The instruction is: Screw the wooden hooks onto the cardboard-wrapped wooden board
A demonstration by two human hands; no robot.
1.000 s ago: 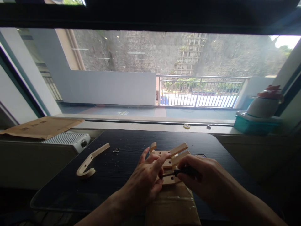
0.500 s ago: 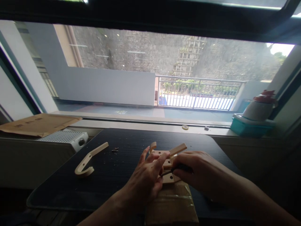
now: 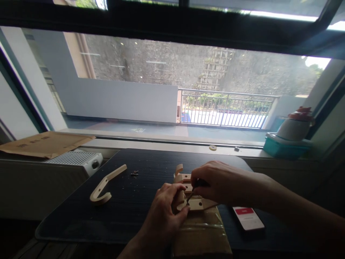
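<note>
My right hand [image 3: 215,180] is closed around the dark handle of a screwdriver [image 3: 190,196], whose thin shaft slants down to a hole in the nearest wooden hook [image 3: 194,205]. Curled fingers of my left hand [image 3: 163,212] grip the bent end of that hook, thumb beside the screwdriver's tip. Two more wooden hooks lie behind it, the farthest one's curl [image 3: 179,169] standing up. They rest at the far end of a taped cardboard box [image 3: 201,235]. Part of the middle hook is hidden by my hands.
A loose wooden hook [image 3: 100,187] lies left on the black table [image 3: 70,216], with a few screws [image 3: 134,173] close by. Right of the box is a lit phone [image 3: 248,217]. A teal box [image 3: 285,145] and a tape roll [image 3: 212,147] sit on the windowsill.
My left hand has drawn back toward the hook's curled end. My right hand has risen, standing the screwdriver more upright at the hole. The phone has come into view.
</note>
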